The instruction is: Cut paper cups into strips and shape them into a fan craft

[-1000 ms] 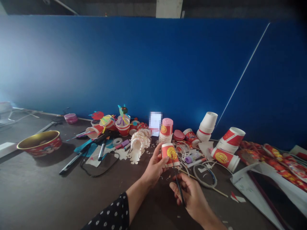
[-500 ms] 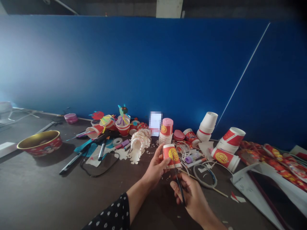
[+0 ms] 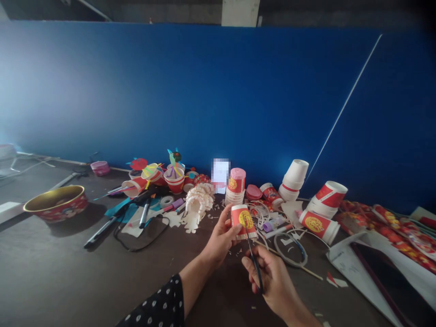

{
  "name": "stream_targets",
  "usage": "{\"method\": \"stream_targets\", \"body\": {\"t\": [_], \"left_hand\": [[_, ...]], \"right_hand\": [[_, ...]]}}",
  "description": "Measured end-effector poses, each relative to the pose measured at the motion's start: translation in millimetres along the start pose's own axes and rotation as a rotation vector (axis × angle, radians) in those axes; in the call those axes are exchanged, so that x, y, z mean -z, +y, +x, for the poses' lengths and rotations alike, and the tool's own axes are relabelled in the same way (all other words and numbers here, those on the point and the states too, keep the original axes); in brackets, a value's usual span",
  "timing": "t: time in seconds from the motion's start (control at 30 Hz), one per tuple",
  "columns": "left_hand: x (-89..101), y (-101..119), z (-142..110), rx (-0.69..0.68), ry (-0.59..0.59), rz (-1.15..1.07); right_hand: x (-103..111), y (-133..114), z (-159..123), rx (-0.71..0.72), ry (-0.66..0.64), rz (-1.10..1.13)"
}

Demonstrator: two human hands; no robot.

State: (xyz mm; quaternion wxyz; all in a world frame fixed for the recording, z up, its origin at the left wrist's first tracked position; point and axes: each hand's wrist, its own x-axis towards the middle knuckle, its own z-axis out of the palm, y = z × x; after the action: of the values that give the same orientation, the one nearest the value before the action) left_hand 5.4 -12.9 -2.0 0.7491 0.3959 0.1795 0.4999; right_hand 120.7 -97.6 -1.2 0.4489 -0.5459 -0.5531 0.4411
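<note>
Dim scene, pale glare left on blue partition (image 3: 190, 95), dark upper-right corner

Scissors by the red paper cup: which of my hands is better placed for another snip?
Probably your right hand: it holds the scissors, blades toward the red paper cup, while your left hand is occupied holding that cup.

Bare left hand (image 3: 220, 239), bare right hand (image 3: 271, 274): two
Red-and-white paper cups (image 3: 242, 215): over five (nesting hides some)
Black-handled scissors (image 3: 258, 271): one pair
Gold-lined round red bowl (image 3: 63, 211): one
Flat dark-screened phone (image 3: 390, 278): one
</note>
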Motion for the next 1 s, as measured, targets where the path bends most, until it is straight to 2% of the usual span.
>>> {"method": "stream_targets", "body": {"t": [0.37,0.77,1.0], "left_hand": [[-2.6,0.2,0.3,0.01,0.03,0.005],[-3.7,1.7,-0.5,0.054,0.062,0.051],[-2.6,-0.1,-0.5,0.054,0.047,0.056]], "right_hand": [[0.0,2.0,-0.7,0.009,-0.001,-0.017],[-0.2,2.6,0.2,-0.017,-0.005,0.066],[-1.1,-1.8,0.9,-0.028,0.008,0.077]]}}
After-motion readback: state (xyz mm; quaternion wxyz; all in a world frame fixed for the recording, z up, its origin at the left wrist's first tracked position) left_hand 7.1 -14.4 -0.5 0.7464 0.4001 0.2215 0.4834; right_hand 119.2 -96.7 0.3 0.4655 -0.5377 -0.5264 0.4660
